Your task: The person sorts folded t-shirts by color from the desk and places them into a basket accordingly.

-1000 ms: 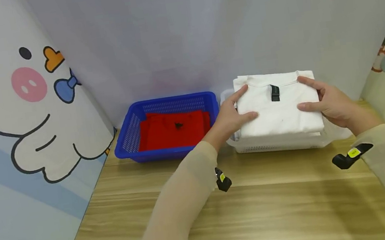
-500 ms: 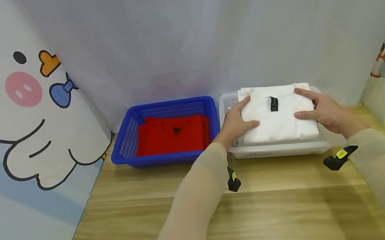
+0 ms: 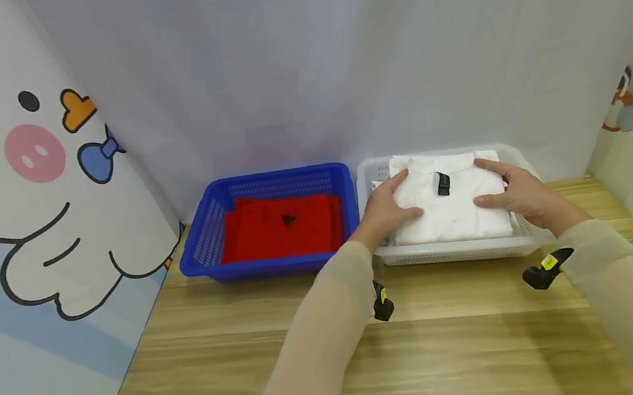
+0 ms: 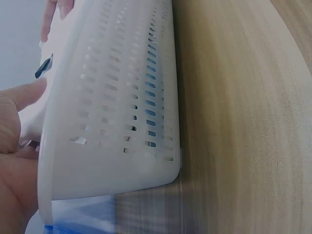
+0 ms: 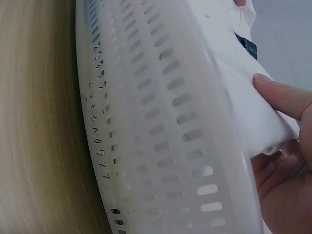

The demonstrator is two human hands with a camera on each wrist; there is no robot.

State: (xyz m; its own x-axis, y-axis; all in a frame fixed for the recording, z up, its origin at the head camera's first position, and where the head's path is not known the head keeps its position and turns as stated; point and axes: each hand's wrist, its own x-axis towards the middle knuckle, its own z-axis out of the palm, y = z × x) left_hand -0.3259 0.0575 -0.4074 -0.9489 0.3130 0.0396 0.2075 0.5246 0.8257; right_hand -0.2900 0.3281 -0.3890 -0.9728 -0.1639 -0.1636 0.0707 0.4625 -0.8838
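Observation:
A folded white T-shirt with a black neck label lies level in the white plastic basket, collar toward the back. My left hand grips its left edge, thumb and forefinger on top and the other fingers beneath. On the opposite edge my right hand holds it the same way. In the right wrist view the thumb presses on the white T-shirt, with curled fingers under the fold. The left wrist view has my left hand reaching over the basket's rim.
Left of the white basket stands a blue plastic basket with folded red clothing inside. Both baskets sit on a wooden table, close to a pale curtain. A wall with a cartoon duck borders the left side.
Both hands have lowered the folded white T-shirt into the white basket. The basket's rim now shows around it. The head view has shifted slightly.

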